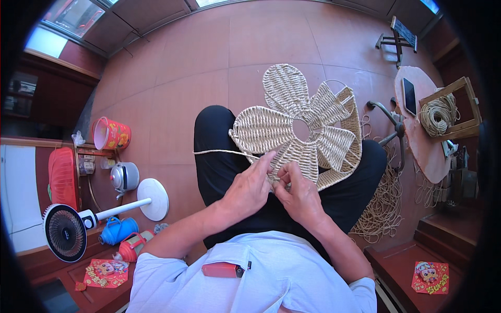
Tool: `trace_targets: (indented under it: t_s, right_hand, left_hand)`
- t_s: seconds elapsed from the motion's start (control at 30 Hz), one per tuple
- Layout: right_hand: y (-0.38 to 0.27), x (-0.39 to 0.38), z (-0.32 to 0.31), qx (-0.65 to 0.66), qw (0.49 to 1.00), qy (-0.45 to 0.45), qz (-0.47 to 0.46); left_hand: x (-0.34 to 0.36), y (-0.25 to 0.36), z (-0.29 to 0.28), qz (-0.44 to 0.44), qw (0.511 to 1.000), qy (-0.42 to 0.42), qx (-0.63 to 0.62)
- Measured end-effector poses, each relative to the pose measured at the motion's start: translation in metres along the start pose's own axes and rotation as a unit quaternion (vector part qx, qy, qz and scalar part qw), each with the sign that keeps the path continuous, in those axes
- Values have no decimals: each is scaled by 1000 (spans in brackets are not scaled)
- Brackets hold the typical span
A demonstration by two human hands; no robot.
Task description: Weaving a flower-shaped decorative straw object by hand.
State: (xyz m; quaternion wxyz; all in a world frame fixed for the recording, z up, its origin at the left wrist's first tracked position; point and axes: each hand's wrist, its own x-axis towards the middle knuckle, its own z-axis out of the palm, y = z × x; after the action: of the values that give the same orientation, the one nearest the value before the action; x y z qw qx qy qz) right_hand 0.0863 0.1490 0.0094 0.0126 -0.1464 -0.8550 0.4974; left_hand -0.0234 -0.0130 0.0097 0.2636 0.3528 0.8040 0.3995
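Flower-shaped woven cord piece point(282, 134) lies across our lap, spanning both thighs of the black trousers point(213, 130). Its petals radiate from a round central opening, so we read no single long axis; the far petal point(285, 86) points away from us, tilting slightly left, and the left petal point(255, 127) points left. A curved woven rim point(357, 133) bounds the right side, beside our right knee. Our left hand point(246, 187) keeps its fingers extended and close together at the near petal; we cannot tell whether it grips. Our right hand point(301, 196) presses thumb and fingertips together just beside it; what they pinch is hidden. A loose cord end point(222, 152) points left. Tiled floor point(193, 68) extends beyond the far petal; a cord heap point(383, 208) borders our right knee.
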Motion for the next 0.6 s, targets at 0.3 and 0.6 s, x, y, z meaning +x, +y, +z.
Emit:
trace_targets:
  t_s: [0.3,0.6]
  right_hand:
    - [-3,-2,-9,25,999,-19,-9]
    - [6,-13,-37,348,918,-136,131]
  left_hand:
    - [-9,6,4,44,998,35,37]
    - [-11,-5,7,91,995,-11,25]
